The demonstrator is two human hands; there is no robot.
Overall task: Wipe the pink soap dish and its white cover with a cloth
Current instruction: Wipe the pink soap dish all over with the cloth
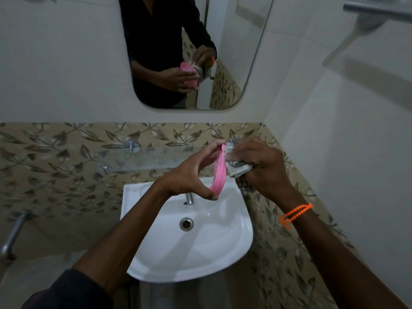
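**Inspector A:** We find the pink soap dish [219, 169] held on edge above the white washbasin [156, 259], at about 12 o'clock from the drain [186, 224]. The left hand [189, 177] grips it, fingers at its top end and thumb at its bottom end.

**Inspector B:** Agreed. The right hand [260, 166], at 3 o'clock of the dish, is closed round a bunched grey-and-white cloth [237, 163], and the cloth is pressed against the dish's right face. We judge the dish's wiping to be under way, not finished.

**Inspector A:** And the white cover?

**Inspector B:** We cannot see it anywhere, so we count that half as outstanding.

**Inspector A:** Condition of the dish: oval, shallow, glossy plastic, rim intact. Whether its wiped face is clean we cannot tell; it is turned away from us.
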